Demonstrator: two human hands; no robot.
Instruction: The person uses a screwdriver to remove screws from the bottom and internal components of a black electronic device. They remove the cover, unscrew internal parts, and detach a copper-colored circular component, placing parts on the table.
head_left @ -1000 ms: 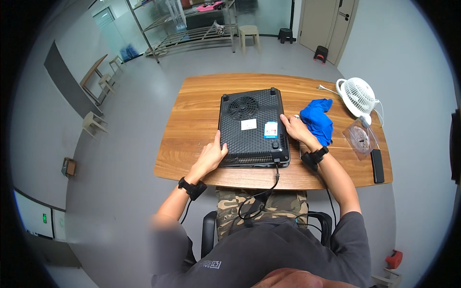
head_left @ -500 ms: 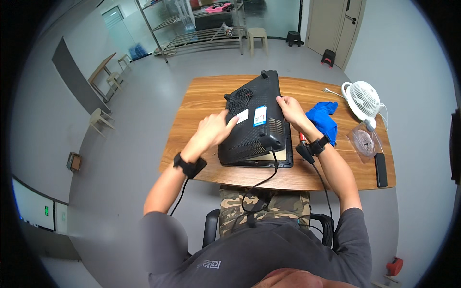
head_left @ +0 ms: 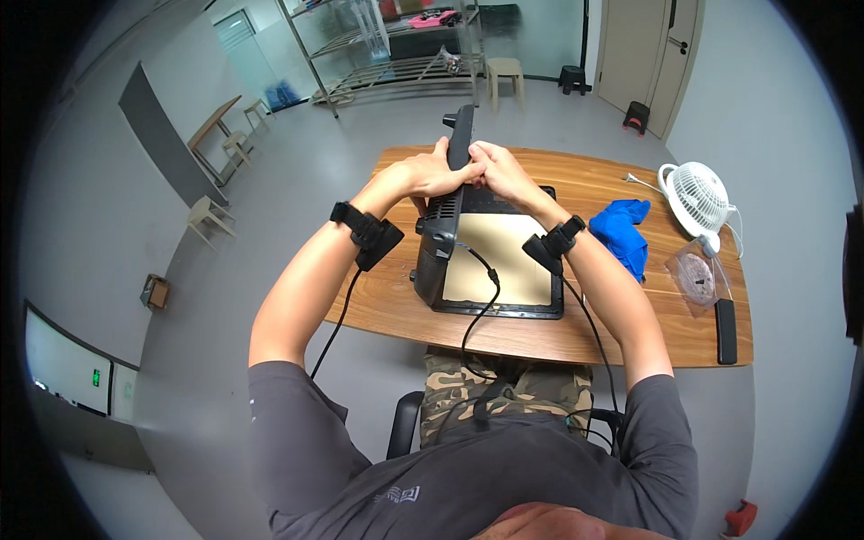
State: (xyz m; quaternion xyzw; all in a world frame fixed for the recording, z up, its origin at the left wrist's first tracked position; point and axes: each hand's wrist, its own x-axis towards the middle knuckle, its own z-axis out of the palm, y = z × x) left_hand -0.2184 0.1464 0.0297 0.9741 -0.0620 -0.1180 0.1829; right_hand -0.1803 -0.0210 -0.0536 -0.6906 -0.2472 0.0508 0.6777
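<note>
A black plastic housing point(head_left: 439, 243), by its earlier-seen fan grille and cord the base of what looks like an induction cooker, stands tilted up on its left edge. To its right, a black-framed panel with a cream inner face point(head_left: 508, 256) lies flat on the table. My left hand point(head_left: 430, 173) grips the housing's upper part, thumb across its edge. My right hand point(head_left: 500, 171) is closed beside the left thumb at that same edge; its fingertips are partly hidden, so what they hold does not show. A black cord point(head_left: 493, 279) runs from the housing toward my lap.
On the wooden table point(head_left: 378, 315), a blue cloth point(head_left: 621, 236), a white fan point(head_left: 697, 193), a clear bag point(head_left: 697, 277) and a black oblong object point(head_left: 725, 331) lie to the right. Cables hang from bands on both my wrists. A metal rack point(head_left: 396, 76) stands beyond the table.
The housing has swung up and left from resting slanted over the panel, baring the cream face. My left hand moved to its upper part; my right hand moved left, near the left.
</note>
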